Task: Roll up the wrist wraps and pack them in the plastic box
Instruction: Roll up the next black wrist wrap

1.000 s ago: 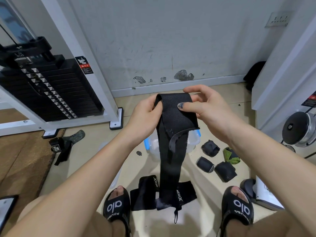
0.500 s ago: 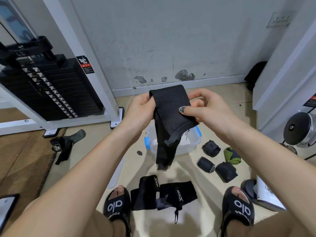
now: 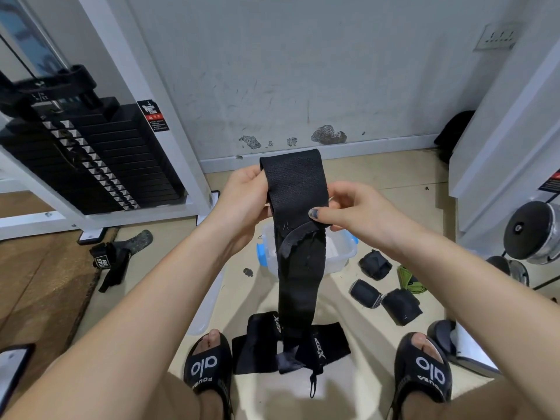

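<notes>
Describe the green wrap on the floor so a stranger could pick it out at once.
Start at the clear plastic box with blue clips on the tan floor ahead of the two hands, then look to its right. Beyond three rolled black fabric wraps lies a small crumpled green fabric wrap. It is the only green piece; every wrap nearby is black.

Box point(image 3: 339, 256): opening partly screened by hanging wrap point(image 3: 298, 268); right part open from above. Rolled wraps point(image 3: 385, 294) on floor just right of box. Flat wraps point(image 3: 291, 344) between sandals point(image 3: 207, 362). Bare floor point(image 3: 378, 183) between box and wall.
</notes>
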Demonstrator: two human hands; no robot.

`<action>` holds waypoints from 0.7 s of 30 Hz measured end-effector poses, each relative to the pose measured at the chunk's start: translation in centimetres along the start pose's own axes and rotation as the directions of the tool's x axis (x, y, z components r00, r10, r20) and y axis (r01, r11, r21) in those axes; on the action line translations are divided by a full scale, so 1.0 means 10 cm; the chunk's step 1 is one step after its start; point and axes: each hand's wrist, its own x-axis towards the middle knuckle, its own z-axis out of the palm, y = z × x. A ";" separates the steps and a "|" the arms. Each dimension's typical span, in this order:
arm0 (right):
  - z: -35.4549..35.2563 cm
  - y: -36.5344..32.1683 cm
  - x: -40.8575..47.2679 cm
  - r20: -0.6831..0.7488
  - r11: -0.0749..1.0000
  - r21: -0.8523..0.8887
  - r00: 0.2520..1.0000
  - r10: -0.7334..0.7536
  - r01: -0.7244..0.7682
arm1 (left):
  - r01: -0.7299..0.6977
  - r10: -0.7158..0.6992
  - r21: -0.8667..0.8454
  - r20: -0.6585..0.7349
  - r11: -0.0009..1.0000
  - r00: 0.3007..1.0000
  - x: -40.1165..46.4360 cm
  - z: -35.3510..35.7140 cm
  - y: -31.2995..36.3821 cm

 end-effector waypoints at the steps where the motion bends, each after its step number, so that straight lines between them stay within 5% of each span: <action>1: 0.00 -0.01 -0.01 -0.012 1.000 -0.024 1.000 -0.012 0.011 | 0.009 -0.009 -0.011 -0.002 1.000 1.000 0.00 0.00 0.00; 5: -0.03 0.00 -0.01 -0.018 0.995 -0.069 0.997 -0.076 0.074 | 0.023 -0.023 -0.041 -0.006 0.999 1.000 -0.01 0.01 0.03; 13: 0.04 -0.02 -0.03 0.090 0.982 0.177 0.993 -0.081 0.064 | 0.083 -0.038 -0.325 0.142 0.942 0.989 -0.03 0.00 0.06; 17: 0.02 -0.06 -0.01 0.022 0.948 0.311 0.997 -0.076 0.065 | 0.099 -0.067 -0.166 0.185 0.981 0.980 -0.05 0.06 0.02; 21: 0.04 -0.05 -0.02 0.017 0.933 0.360 0.999 -0.042 0.034 | -0.029 0.031 -0.051 0.048 0.998 0.998 0.00 0.09 -0.07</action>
